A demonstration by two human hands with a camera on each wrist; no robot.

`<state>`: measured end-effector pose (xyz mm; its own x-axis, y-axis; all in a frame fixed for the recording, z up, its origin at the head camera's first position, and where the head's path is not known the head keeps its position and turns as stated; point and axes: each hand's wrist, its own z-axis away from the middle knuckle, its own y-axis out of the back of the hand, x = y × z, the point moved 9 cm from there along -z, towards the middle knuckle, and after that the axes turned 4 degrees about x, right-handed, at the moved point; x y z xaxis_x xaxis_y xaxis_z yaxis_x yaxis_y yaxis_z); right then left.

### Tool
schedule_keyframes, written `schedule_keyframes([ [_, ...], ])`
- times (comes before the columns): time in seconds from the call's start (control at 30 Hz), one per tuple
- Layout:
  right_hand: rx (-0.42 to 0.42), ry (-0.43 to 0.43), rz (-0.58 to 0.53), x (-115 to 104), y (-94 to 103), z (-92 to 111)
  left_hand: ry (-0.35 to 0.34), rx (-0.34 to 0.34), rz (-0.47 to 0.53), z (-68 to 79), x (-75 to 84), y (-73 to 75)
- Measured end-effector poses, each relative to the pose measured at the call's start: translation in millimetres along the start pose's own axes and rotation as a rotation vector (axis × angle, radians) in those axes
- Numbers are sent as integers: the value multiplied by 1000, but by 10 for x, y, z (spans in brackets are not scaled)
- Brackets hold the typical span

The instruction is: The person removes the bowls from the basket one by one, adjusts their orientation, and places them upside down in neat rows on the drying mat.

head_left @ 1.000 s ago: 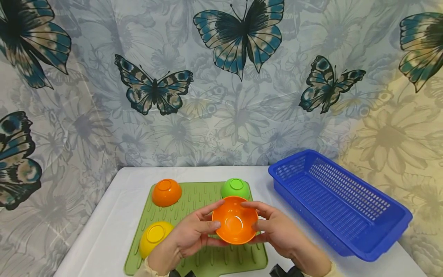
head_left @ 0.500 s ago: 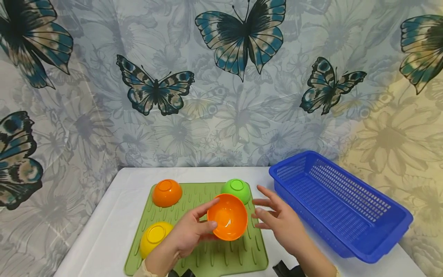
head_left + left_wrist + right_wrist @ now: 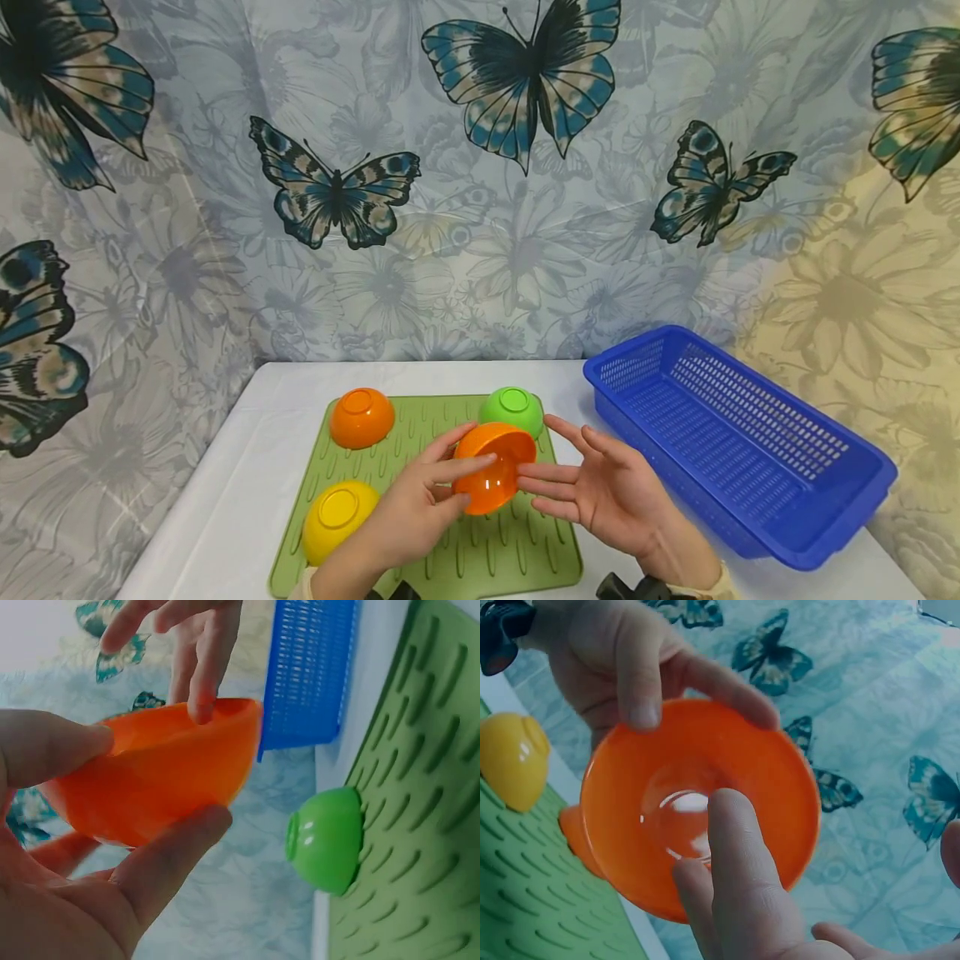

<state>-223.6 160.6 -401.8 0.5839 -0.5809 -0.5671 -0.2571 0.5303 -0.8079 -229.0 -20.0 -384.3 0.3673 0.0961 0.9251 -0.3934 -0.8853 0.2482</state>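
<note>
My left hand [image 3: 420,504] holds an orange bowl [image 3: 487,487] above the mat, thumb at the rim and fingers along the outer wall. The bowl's hollow is turned toward my right hand [image 3: 611,496]. That hand has its fingers stretched out and spread, palm partly upward. In the left wrist view one of its fingertips [image 3: 201,709] reaches over the rim of the bowl [image 3: 161,784]; whether it touches is hard to tell. From the right wrist, the bowl's glossy inside [image 3: 652,832] shows behind two extended fingers.
On a green ridged mat [image 3: 517,550] several bowls lie upside down: orange [image 3: 362,418] at back left, yellow [image 3: 337,521] at front left, green [image 3: 512,408] at back right. A blue perforated basket [image 3: 855,483] stands on the white tablecloth [image 3: 217,500] to the right.
At first both hands gripped the bowl. My right hand let go and drew off rightward, then came back with fingers straight and palm turned up. The left hand tilted the bowl to the right.
</note>
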Motion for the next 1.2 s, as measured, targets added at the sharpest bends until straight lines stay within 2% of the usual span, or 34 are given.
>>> schedule_keyframes([
  [0.07,-6,-11,6,5,7,-3,-122,-14,-175,24,121,-47],
  [0.17,-22,-34,12,19,29,-9,-349,-14,-463,70,303,-123],
  [0.27,-34,-62,50,37,61,-11,-541,-47,-624,123,417,-229],
  [0.47,-56,-147,187,90,129,-22,-780,-176,-896,230,452,-491],
  [0.53,-42,-170,270,111,169,-32,-864,-220,-997,268,440,-598],
  [0.63,-11,-187,404,143,240,-52,-953,-269,-1141,306,394,-740],
  [0.77,18,-186,529,172,316,-71,-969,-319,-1204,316,322,-845],
  [1.03,77,-164,614,177,407,-76,-963,-351,-1175,285,289,-905],
  [1.13,135,-128,651,150,456,-103,-891,-393,-1117,248,257,-890],
  [1.2,207,-76,715,96,499,-125,-786,-401,-1028,203,233,-851],
])
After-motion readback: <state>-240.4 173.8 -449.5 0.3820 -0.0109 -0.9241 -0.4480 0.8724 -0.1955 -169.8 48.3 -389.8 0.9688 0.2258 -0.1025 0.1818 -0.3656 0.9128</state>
